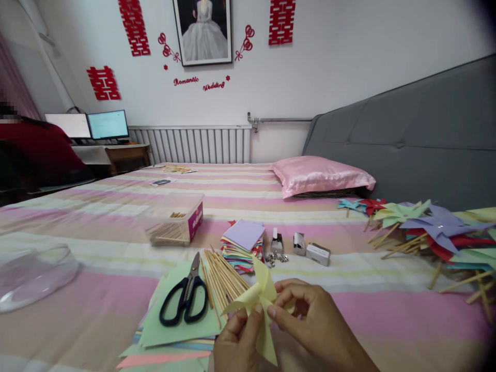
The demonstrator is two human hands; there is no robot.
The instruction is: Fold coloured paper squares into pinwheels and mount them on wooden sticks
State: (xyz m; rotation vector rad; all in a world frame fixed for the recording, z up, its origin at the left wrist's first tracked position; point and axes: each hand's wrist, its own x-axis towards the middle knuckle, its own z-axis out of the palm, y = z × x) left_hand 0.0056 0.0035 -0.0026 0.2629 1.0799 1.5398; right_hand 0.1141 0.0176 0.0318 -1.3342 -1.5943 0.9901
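I pinch a folded yellow paper pinwheel (259, 305) between both hands at the bed's (96, 305) near edge: my left hand (238, 343) closed on its lower blades, my right hand (310, 320) curled, fingertips gripping its centre. Black scissors (185, 299) and wooden sticks (220, 276) lie just left.

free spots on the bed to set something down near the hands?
Bare bedspread lies right of the right hand, up to the finished pinwheels. Another bare strip runs between the clear lid and the scissors. Crowded: ahead of the left hand, with wooden sticks, paper stack and stick box.
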